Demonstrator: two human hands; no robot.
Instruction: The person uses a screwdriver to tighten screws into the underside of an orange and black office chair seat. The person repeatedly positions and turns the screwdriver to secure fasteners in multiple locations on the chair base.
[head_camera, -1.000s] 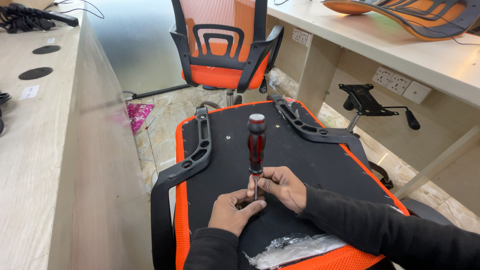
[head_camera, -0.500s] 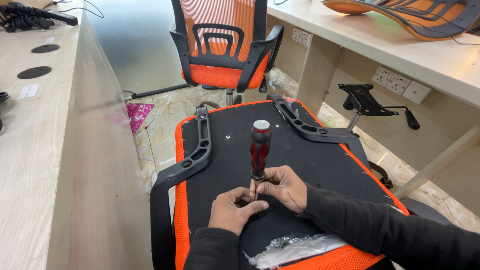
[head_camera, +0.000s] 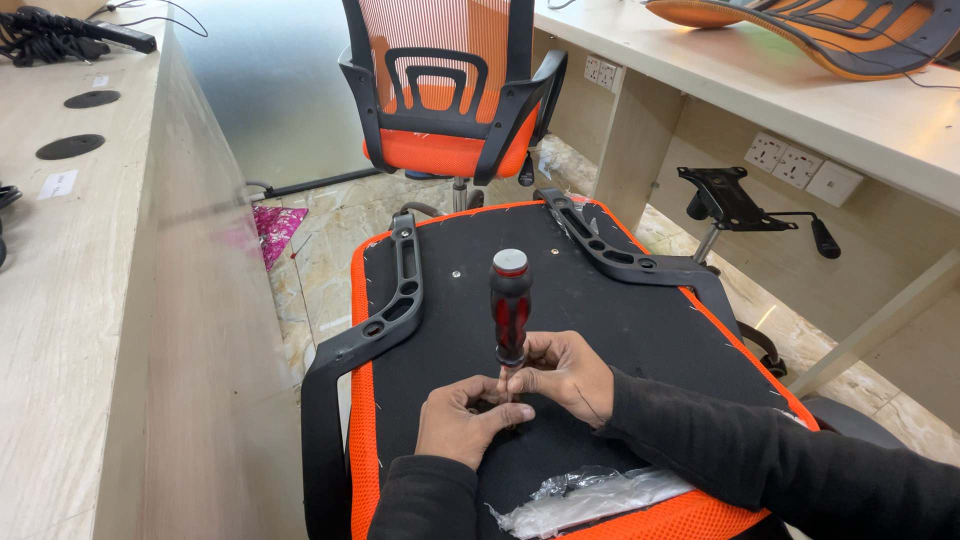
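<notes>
screwdriver (head_camera: 511, 305), red-and-black handle: upright on black underside of upturned orange seat pan (head_camera: 620, 320), between two armrest brackets. my right hand (head_camera: 562, 372) fingers grasping its shaft; left hand (head_camera: 462, 420) pinching at the tip. step: seating a screw, i judge; next calls for steady downward turning.

A red-and-black screwdriver (head_camera: 511, 305) stands upright, grey cap on top. Its tip meets the black underside of an overturned orange seat (head_camera: 600, 310).
</notes>
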